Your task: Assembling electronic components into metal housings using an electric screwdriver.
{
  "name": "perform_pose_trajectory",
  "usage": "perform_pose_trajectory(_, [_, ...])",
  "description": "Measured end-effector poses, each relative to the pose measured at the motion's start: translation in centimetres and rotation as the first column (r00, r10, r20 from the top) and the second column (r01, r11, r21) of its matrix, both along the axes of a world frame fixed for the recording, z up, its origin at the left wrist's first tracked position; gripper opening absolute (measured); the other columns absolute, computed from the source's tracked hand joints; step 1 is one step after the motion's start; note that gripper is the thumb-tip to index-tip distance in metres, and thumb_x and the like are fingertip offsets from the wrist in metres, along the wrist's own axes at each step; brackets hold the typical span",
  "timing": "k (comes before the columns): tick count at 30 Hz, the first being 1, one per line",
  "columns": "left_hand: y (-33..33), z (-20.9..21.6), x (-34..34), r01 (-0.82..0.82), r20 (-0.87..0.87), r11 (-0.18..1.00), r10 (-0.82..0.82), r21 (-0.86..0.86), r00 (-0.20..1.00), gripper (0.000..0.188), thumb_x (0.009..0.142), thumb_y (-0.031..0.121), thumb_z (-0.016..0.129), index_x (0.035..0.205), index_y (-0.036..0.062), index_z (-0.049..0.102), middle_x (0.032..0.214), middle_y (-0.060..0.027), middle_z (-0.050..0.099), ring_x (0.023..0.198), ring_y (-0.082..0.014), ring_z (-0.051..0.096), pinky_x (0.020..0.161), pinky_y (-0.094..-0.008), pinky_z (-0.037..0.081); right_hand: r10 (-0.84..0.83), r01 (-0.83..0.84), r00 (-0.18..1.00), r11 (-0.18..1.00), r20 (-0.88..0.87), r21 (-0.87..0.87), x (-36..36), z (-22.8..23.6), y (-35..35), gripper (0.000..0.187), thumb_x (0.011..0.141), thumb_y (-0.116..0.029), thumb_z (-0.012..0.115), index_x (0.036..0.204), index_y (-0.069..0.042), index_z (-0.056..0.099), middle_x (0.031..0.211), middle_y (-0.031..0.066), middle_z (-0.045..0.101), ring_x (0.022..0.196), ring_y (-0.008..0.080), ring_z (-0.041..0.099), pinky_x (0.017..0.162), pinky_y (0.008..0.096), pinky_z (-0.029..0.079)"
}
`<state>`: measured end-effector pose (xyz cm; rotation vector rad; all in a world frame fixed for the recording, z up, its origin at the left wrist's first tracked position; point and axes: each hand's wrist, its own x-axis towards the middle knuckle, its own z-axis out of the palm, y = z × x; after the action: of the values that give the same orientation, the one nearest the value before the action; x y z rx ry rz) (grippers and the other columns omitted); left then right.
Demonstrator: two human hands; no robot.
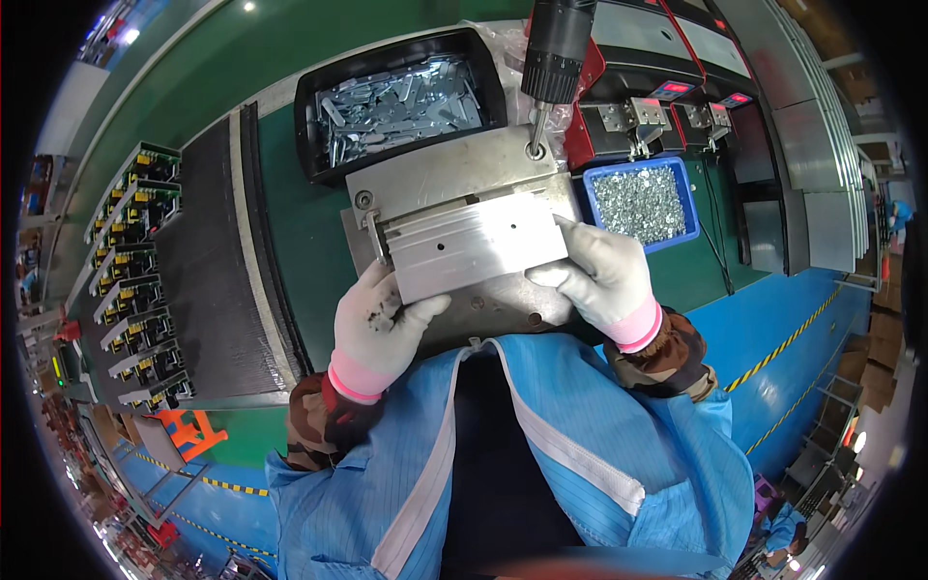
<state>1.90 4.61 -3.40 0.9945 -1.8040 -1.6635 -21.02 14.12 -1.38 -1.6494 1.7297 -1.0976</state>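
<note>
A silver metal plate (474, 249) with two small dark holes lies between my hands, tilted slightly up to the right. My left hand (375, 324), in a white glove with a pink cuff and dark smudges, grips its left end, thumb along the near edge. My right hand (601, 275), gloved the same way, pinches the right end. Beneath and behind the plate sits a steel fixture block (449, 174), and part of it is hidden by the plate. A black electric screwdriver (556, 58) hangs over the block's far right corner, its bit at a round hole there.
A black bin (309, 145) of flat metal pieces stands behind the fixture. To the right are a blue tray (694, 208) of small fasteners and red-black machines (628, 130) with lit displays. On the left, a black conveyor belt (213, 261) runs beside several circuit-board assemblies (135, 280).
</note>
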Motion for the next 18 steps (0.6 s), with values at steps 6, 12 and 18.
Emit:
perform_pose_trajectory(6, [-1.0,-1.0,0.5,0.050,0.131,0.988,-0.031,-0.147,0.991,0.025,0.075,0.008,0.068,0.099,0.0024,0.064,0.103,-0.0119,0.060,0.087,-0.0259,0.062,0.076,-0.0286,0.048,0.030,-0.065,0.974,0.986,-0.224,-0.152,-0.3,-1.1,-0.7,0.046,0.074,-0.024,0.070,0.110,0.002,0.057,0.094,0.0164,0.063,0.086,0.0302,0.063,0.070,0.0340,0.052])
perform_pose_trajectory(12, [-1.7,-1.1,0.4,0.055,0.164,0.946,-0.002,-0.319,0.986,0.026,0.069,0.007,0.065,0.095,0.0052,0.066,0.095,-0.0124,0.062,0.085,-0.0297,0.061,0.075,-0.0333,0.049,0.051,-0.087,0.988,0.965,-0.147,-0.249,-0.5,-1.8,-1.5,0.042,0.074,-0.025,0.070,0.103,0.002,0.057,0.095,0.0162,0.063,0.085,0.0314,0.064,0.070,0.0345,0.053])
perform_pose_trajectory(18, [-2.0,-1.5,0.7,0.072,0.138,0.964,-0.037,-0.254,0.990,0.029,0.067,0.013,0.070,0.095,0.0056,0.065,0.098,-0.0129,0.061,0.089,-0.0329,0.058,0.078,-0.0356,0.048,0.075,-0.076,0.997,0.995,-0.020,-0.063,-1.2,0.3,-1.7,0.045,0.074,-0.028,0.070,0.106,0.001,0.057,0.097,0.0174,0.064,0.078,0.0286,0.065,0.067,0.0321,0.053])
